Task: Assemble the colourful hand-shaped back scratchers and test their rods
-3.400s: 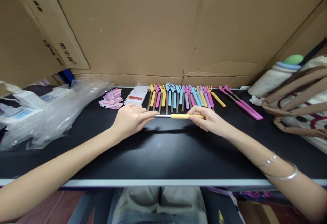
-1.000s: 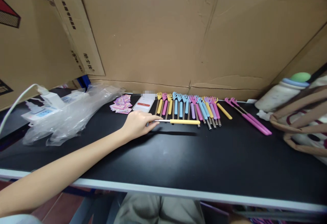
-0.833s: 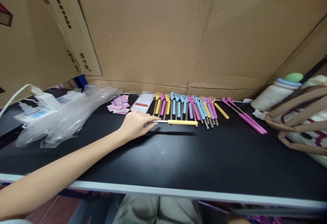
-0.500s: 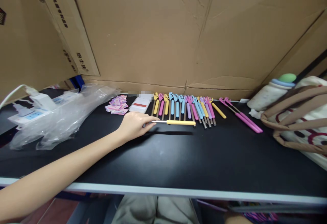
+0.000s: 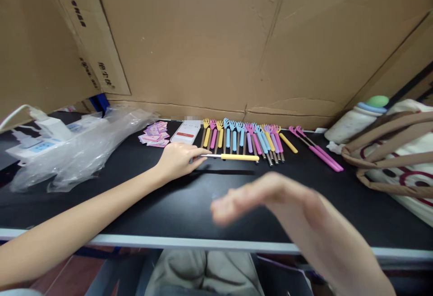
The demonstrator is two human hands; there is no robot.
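Observation:
My left hand point(image 5: 177, 161) pinches the metal end of a yellow-handled back scratcher point(image 5: 233, 157), which lies crosswise on the black table point(image 5: 203, 201). Just behind it is a row of several scratchers point(image 5: 243, 134) with yellow, pink, blue and purple handles and small claw heads. Two pink scratchers point(image 5: 316, 148) lie apart to the right. My right hand point(image 5: 274, 201) hovers blurred over the table's front, fingers stretched out flat and holding nothing.
A white phone point(image 5: 185, 131) and pink paper slips point(image 5: 153, 134) lie left of the row. Crumpled clear plastic point(image 5: 81, 149) and a white power strip point(image 5: 34, 140) sit far left. A bottle point(image 5: 355, 120) and a brown-strapped bag point(image 5: 395, 156) stand right. Cardboard point(image 5: 216, 39) walls the back.
My right hand, out of view for the last second, has come in over the table's front edge. My left hand and the yellow scratcher have barely shifted.

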